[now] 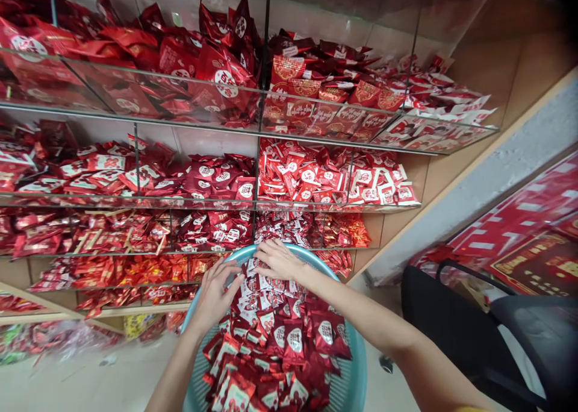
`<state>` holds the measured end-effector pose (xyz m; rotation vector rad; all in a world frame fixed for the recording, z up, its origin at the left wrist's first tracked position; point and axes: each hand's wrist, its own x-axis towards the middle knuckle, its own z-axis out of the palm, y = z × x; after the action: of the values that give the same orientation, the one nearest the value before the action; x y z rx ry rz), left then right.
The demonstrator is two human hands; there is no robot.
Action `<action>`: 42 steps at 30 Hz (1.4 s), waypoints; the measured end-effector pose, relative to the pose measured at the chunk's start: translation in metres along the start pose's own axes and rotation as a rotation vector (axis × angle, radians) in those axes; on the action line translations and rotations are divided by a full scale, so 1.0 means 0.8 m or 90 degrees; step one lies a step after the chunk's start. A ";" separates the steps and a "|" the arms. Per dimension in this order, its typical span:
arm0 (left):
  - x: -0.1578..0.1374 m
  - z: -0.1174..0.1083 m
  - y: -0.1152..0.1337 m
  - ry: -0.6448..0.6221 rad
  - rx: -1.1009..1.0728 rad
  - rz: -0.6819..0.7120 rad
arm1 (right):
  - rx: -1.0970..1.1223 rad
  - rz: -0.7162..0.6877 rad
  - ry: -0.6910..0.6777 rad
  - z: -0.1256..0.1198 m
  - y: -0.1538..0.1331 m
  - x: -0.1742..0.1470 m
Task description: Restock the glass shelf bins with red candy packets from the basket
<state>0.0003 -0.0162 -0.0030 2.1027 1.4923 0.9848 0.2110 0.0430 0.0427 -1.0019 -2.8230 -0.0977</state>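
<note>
A round teal plastic basket (356,364) stands below and in front of me, heaped with small red candy packets (293,340). Over its far left rim is my left hand (217,291), thumb apart from the bent fingers, beside the packets; nothing shows in its grip. My right hand (277,259) lies at the basket's far rim, fingers stretched forward and slightly spread over small dark red-and-white packets (257,294). No held packet is visible there, though its palm is hidden. Maroon packets with white emblems fill the middle, and white-and-red ones lie nearest me.
Glass-fronted shelves (217,202) with dividers rise ahead, filled with red packets (307,171). A black chair (451,333) stands at the right, near red printed boxes (537,255). Plastic bags (58,340) lie under the lowest shelf at the left.
</note>
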 end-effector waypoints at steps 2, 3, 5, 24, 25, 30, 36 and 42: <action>0.000 0.000 0.000 0.001 0.002 -0.001 | 0.015 0.023 0.006 -0.002 0.001 -0.002; 0.000 0.000 0.000 0.002 0.004 -0.002 | 0.020 0.034 0.009 -0.002 0.002 -0.004; -0.001 0.000 0.000 0.000 0.009 -0.005 | 0.023 0.051 0.010 -0.003 0.004 -0.006; -0.001 0.001 0.002 -0.017 0.015 -0.032 | 0.386 0.592 0.084 0.020 0.082 0.070; -0.001 0.000 0.003 -0.016 0.012 -0.035 | 0.397 0.629 0.079 0.027 0.087 0.078; -0.002 -0.002 0.005 -0.006 0.002 -0.030 | 0.479 0.741 0.061 0.046 0.094 0.101; -0.003 -0.002 0.006 -0.008 0.010 -0.025 | 0.646 0.801 0.069 0.043 0.094 0.099; -0.002 -0.001 0.005 -0.018 0.023 -0.023 | 0.835 0.771 0.166 0.017 0.089 0.071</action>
<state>0.0020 -0.0193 -0.0003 2.0972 1.5403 0.9187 0.2110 0.1352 0.0393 -1.6942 -1.0756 1.3312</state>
